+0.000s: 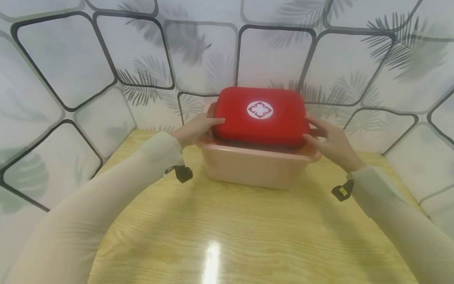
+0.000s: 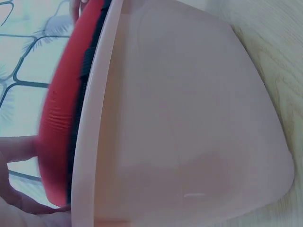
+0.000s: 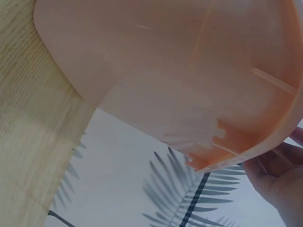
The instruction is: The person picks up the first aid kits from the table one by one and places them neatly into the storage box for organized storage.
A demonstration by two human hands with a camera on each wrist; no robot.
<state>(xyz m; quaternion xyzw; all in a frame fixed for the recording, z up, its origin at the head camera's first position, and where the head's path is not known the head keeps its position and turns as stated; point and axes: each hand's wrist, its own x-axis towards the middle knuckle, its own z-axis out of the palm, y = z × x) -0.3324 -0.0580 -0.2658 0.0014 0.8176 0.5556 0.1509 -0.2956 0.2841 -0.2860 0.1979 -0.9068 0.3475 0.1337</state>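
Observation:
A red first-aid case [image 1: 260,116] with a white cross lies across the top of a pink plastic tub [image 1: 253,167] on the wooden table [image 1: 227,228]. My left hand [image 1: 196,128] holds the case's left end, thumb on top. At the right end, my right hand [image 1: 330,142] grips the case. In the left wrist view the red case [image 2: 57,132] sits along the tub's rim [image 2: 92,127], with my fingers [image 2: 19,149] at its edge. The right wrist view shows the tub's side [image 3: 189,71] from below and part of my hand [image 3: 279,177].
The table stands against a wall [image 1: 88,71] papered with a dark-outlined tile and leaf pattern, which wraps round the left, back and right. The tub sits near the table's far edge. Bare wood lies in front of it.

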